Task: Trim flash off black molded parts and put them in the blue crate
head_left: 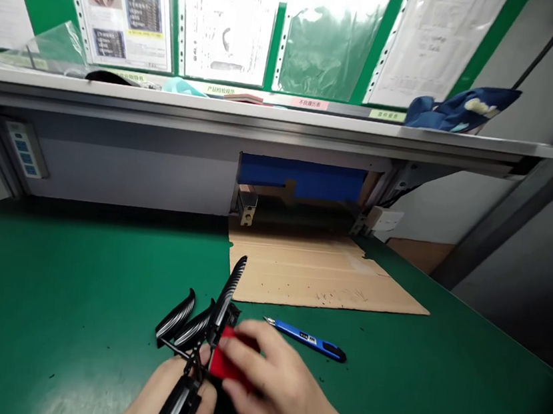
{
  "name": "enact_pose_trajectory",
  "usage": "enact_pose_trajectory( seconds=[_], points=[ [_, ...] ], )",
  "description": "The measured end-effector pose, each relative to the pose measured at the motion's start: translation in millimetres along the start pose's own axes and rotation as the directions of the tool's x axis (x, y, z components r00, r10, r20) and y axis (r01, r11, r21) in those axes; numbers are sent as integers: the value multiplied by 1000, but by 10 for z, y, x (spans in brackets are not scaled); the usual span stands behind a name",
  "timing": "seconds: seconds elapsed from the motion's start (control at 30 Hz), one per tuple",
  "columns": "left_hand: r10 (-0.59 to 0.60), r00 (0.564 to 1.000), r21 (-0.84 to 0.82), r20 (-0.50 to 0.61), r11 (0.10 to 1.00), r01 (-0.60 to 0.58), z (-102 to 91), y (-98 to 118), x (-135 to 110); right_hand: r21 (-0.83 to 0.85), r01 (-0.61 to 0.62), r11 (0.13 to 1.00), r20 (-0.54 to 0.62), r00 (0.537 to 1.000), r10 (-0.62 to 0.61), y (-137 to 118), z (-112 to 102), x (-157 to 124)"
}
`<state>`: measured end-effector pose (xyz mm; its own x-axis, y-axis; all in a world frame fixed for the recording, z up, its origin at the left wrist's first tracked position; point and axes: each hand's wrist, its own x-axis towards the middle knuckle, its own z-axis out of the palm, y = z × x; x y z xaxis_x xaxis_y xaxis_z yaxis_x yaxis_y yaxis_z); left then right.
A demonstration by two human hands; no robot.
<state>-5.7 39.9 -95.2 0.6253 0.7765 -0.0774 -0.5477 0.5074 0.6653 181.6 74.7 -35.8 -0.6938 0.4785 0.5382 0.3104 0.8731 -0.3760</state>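
Observation:
My left hand (165,381) is closed around a black plastic moulding (185,394) near the bottom of the view. Glossy curved pieces join it through thin rods; one long ribbed piece (230,292) points up and away. Two shorter curved black pieces, the outer one (176,317) and the inner one (195,326), show just left of it; whether they are all joined is unclear. My right hand (280,382) grips a small red block (224,360) against the moulding's right side. My fingers cover part of the block and of the joint.
A blue utility knife (308,338) lies on the green table (73,262), right of the moulding. Behind it is a flat cardboard sheet (308,278), running under an opening in the back panel. A metal shelf (266,125) spans the back, with a power strip (26,149) below left.

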Motion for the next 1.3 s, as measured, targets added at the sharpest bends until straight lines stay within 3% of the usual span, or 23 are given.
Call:
enact_pose_trajectory(
  seconds=[0.13,0.37,0.5,0.63,0.73,0.83,0.9,0.97,1.03,1.17,1.3],
  points=[
    [-30,999,9,-44,999,30,50,-20,-12,57,-148,987,-29,988,150,62,-66,-33],
    [17,997,11,-76,1000,-16,124,4,-42,50,49,998,-36,998,-48,-7,-89,-53],
    [-22,999,9,-30,1000,22,116,6,-6,48,-51,998,-34,998,52,-16,-53,-47],
    [7,999,-9,-39,1000,-7,123,-10,4,65,14,998,-8,1000,-13,-48,-53,-39],
    [16,999,-21,-46,1000,-17,142,-13,-11,56,-59,997,-25,998,60,-71,-58,-37],
    [20,999,-43,-39,999,-21,164,-1,-33,59,-12,998,18,1000,11,-20,-74,-34],
    [40,999,-51,-37,998,-42,180,16,-52,87,-76,993,-2,997,76,63,-103,-25],
    [63,997,-62,-41,996,-66,199,34,-69,154,-235,960,-71,966,248,144,-144,-10],
    [79,995,-94,-60,992,-84,214,46,-79,262,-286,922,-95,943,319,171,-191,4],
    [61,994,-88,-94,994,-69,217,47,-72,444,-160,882,7,984,175,67,-280,26],
    [43,994,-35,-101,998,-47,216,35,-57,556,-142,819,120,989,90,13,-369,51]
  ],
)
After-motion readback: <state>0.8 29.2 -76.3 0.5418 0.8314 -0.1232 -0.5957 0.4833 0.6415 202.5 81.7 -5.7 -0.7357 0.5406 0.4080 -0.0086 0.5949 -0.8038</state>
